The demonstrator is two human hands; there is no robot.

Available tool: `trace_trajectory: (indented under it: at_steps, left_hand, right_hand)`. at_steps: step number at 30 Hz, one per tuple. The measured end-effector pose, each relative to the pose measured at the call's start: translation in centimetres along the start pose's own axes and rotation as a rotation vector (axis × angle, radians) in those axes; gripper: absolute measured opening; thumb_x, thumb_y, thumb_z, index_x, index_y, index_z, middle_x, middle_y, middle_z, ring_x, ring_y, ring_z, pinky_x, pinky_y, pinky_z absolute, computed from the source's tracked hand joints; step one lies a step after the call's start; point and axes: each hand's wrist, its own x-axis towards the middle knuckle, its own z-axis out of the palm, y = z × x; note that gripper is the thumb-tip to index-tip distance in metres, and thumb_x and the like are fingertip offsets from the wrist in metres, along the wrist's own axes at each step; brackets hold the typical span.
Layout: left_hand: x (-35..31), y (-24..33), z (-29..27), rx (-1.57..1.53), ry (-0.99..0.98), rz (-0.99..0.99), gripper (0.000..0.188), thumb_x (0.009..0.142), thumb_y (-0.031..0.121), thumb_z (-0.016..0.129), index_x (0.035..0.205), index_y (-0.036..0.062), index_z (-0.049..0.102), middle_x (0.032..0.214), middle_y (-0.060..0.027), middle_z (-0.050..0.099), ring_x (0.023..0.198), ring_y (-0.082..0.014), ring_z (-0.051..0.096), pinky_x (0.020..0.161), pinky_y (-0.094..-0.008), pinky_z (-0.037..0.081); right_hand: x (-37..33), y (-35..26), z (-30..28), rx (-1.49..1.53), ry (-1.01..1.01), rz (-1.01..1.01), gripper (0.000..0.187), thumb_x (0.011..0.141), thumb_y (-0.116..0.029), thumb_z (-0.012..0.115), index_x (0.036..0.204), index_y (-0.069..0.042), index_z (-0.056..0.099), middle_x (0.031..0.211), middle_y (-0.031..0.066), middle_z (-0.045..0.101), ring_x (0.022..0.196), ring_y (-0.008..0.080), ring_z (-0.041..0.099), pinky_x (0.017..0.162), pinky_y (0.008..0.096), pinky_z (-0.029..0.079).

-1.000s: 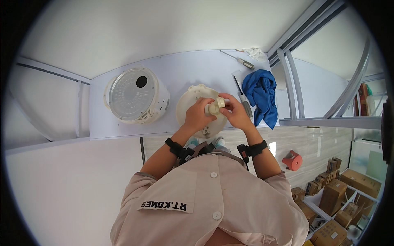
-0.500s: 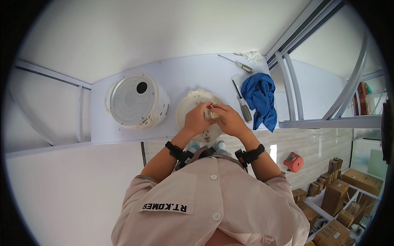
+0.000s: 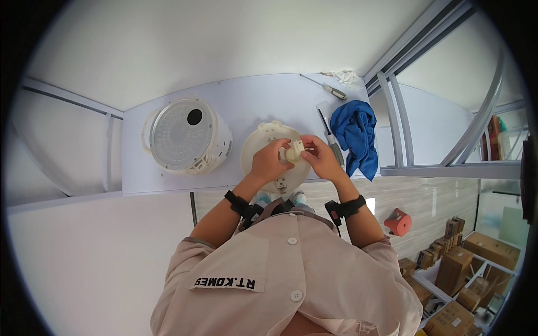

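Observation:
A small cream plastic part (image 3: 295, 150), rounded with a squarish raised end, is held over a shallow cream bowl-shaped cover (image 3: 250, 141). My left hand (image 3: 270, 161) grips the part's left side between thumb and fingers. From the right, my right hand (image 3: 323, 159) pinches its other side with thumb and forefinger. Both hands hide much of the cover, whose fittings show at its far and near edges. A white round appliance like a rice cooker (image 3: 182, 134), with a silver disc face and a black oval spot, stands to the left.
Right of the cover lie a grey-handled screwdriver (image 3: 335, 150) and a crumpled blue cloth (image 3: 354, 134). Behind them are another screwdriver (image 3: 336, 92) and a white rag (image 3: 347, 77). Grey frame bars (image 3: 395, 123) border the table's right side. On the floor are a red stool (image 3: 399, 222) and cardboard boxes (image 3: 455, 269).
My right hand has shifted slightly right and its fingers have changed position on the cream part. The part is turned and shows more between my hands.

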Motion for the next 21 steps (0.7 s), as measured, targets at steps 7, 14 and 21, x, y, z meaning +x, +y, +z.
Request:
trace_trajectory:
  at_steps: [7, 14, 21]
  left_hand:
    - [0.01, 0.10, -0.36, 0.001, -0.019, 0.010, 0.076, 0.072, 0.021, 0.096, 0.143, 0.0142, 0.068, 0.121, 0.0033, 0.077, 0.080, -0.0170, 0.067, 0.077, -0.0347, 0.057]
    - [0.11, 0.13, -0.80, -0.010, -0.054, -0.008, 0.078, 0.071, 0.022, 0.095, 0.144, 0.0151, 0.068, 0.121, 0.0024, 0.077, 0.082, -0.0189, 0.071, 0.080, -0.0361, 0.059]
    - [0.13, -0.53, -0.57, -0.006, -0.037, 0.031, 0.079, 0.070, 0.021, 0.097, 0.144, 0.0135, 0.069, 0.120, 0.0036, 0.078, 0.077, -0.0154, 0.065, 0.073, -0.0337, 0.056]
  right_hand:
    - [0.15, 1.06, -0.61, 0.135, -0.028, 0.053, 0.044, 0.109, 0.000, 0.067, 0.152, -0.001, 0.059, 0.136, 0.0110, 0.072, 0.126, 0.0192, 0.069, 0.110, 0.0352, 0.056]
    - [0.14, 0.86, -0.66, 0.102, -0.008, 0.080, 0.041, 0.110, -0.003, 0.066, 0.150, -0.001, 0.061, 0.133, 0.0110, 0.073, 0.123, 0.0188, 0.069, 0.109, 0.0348, 0.056]
    - [0.01, 0.80, -0.49, 0.083, -0.002, 0.085, 0.039, 0.111, -0.005, 0.066, 0.150, 0.000, 0.063, 0.132, 0.0100, 0.074, 0.121, 0.0176, 0.070, 0.107, 0.0341, 0.056]
